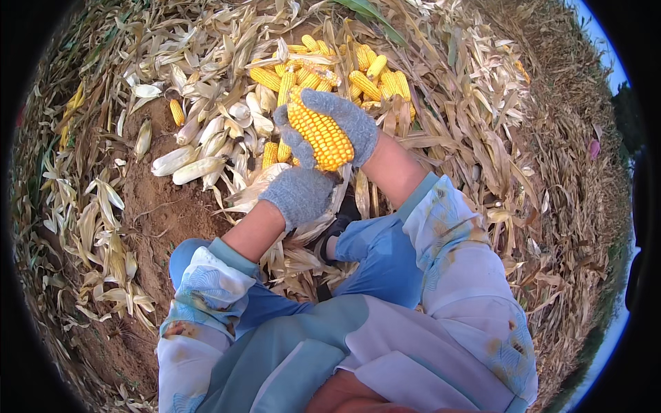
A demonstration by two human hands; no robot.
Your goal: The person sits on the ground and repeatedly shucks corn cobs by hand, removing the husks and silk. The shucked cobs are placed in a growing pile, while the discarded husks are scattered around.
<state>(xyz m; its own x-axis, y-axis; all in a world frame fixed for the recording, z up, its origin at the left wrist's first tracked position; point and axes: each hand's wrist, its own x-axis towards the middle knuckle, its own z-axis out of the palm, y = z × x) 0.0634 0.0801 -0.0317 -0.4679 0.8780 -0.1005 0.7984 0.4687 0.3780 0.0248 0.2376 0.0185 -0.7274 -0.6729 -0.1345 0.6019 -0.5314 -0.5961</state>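
Observation:
A bare yellow ear of corn (321,135) is held up in front of me, its rows of kernels facing the camera. My right hand (351,121), in a grey knitted glove, grips it from the right with the thumb along its upper end. My left hand (302,196), gloved alike, is closed at the ear's lower end, where dry husk leaves (261,188) spread out beneath it. Grey gloved fingers also show along the ear's left side; I cannot tell which hand they belong to. The stalk end is hidden by my left hand.
Beyond my hands lies a pile of husked yellow ears (369,85). Several ears in pale husks (199,165) rest to its left, near a small bare ear (177,112). Brown soil (165,206) shows at left, and dry corn stalks and leaves (480,139) cover the right.

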